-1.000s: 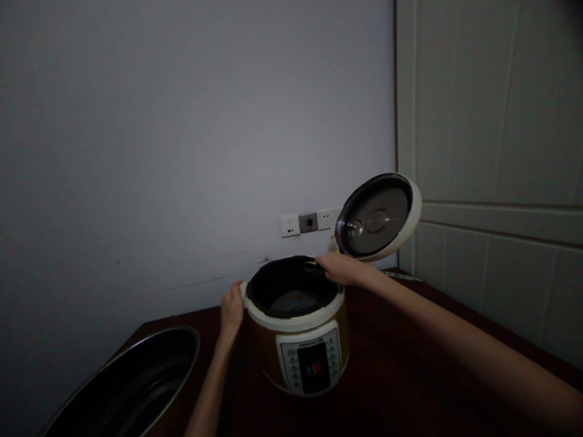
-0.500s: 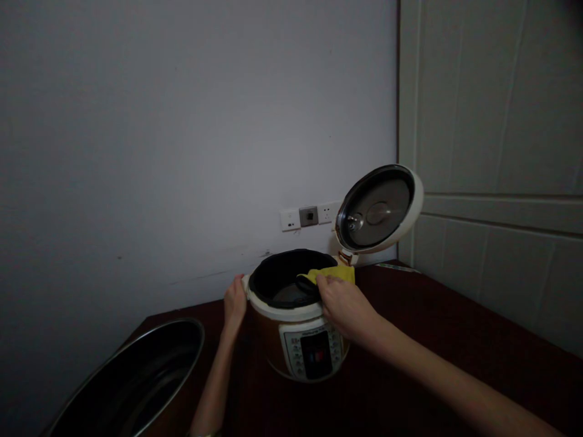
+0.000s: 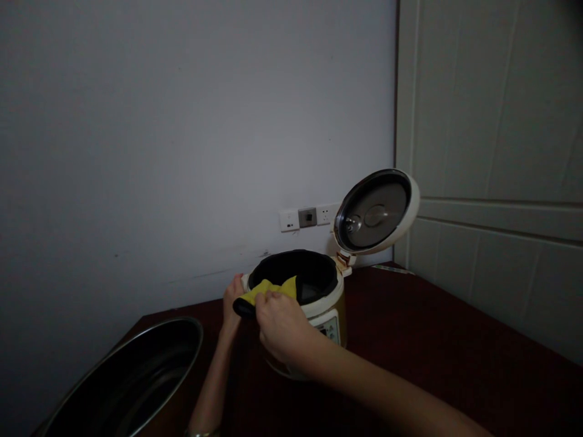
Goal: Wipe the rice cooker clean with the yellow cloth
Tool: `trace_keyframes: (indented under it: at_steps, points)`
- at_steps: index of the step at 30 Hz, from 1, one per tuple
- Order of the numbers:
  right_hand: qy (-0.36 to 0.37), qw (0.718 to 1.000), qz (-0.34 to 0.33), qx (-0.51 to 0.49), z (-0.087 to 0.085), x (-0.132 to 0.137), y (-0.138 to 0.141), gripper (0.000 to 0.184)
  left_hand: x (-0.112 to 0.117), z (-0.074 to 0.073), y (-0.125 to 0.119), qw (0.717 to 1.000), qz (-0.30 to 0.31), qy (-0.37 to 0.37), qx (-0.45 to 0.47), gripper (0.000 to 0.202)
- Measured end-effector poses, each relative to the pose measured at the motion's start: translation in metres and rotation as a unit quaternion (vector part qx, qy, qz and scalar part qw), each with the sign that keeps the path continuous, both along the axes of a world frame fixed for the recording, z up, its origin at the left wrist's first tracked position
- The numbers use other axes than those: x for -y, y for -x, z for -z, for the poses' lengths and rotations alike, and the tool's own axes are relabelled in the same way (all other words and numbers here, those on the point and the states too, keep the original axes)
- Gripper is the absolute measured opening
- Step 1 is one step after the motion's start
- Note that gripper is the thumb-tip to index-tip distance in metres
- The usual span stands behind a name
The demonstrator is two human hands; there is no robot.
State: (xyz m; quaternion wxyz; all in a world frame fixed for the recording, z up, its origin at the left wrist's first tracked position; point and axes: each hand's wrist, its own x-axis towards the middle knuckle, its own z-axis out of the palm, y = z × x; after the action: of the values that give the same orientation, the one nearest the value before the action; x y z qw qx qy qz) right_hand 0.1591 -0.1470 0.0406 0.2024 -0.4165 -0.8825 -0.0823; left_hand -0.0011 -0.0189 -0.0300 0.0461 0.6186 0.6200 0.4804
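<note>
My left hand [image 3: 231, 303] is at the left side handle [image 3: 246, 282] of the cooker [image 3: 328, 302] and touches it with bent fingers, but the yellow cloth [image 3: 263, 287] is partly in front, so I cannot tell if they close around it. On the left of this hand I see a large dark pot [image 3: 146, 376] with a shiny rim, cut by the lower edge of my view. Next to the right comes the cloth, which has dark edges and lies over the near left part of the cooker's rim, close in front of the left fingers. My right hand [image 3: 281, 321] pinches it from above, and its forearm covers part of the control panel [image 3: 332, 331]. The cooker stands upright on the dark red table [image 3: 410, 328], its black inside open to me. Behind it, I find socket plates [image 3: 307, 217] on the pale wall [image 3: 182, 152]. Further right, the lid [image 3: 378, 212] is raised and tilted on its hinge [image 3: 345, 261]. Beyond are a thin pale strip [image 3: 392, 269] on the table and a white panelled surface [image 3: 492, 121].
</note>
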Motion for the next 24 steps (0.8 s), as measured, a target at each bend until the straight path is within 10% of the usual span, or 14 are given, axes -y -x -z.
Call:
trace_keyframes:
  at_steps: [8, 15, 24]
  points:
    - [0.164, 0.961, -0.079, -0.210, -0.028, -0.074, -0.051, 0.024, 0.002, -0.005, -0.002, 0.995, 0.024, 0.006, 0.099, 0.045]
    - [0.074, 0.977, 0.047, -0.194, -0.060, -0.164, -0.067, 0.028, 0.002, -0.005, -0.003, 0.993, 0.027, 0.018, 0.111, 0.048]
    - [0.130, 0.988, -0.002, -0.089, -0.024, -0.210, -0.014, 0.022, 0.000, -0.001, -0.003, 0.990, 0.025, 0.016, 0.137, 0.050]
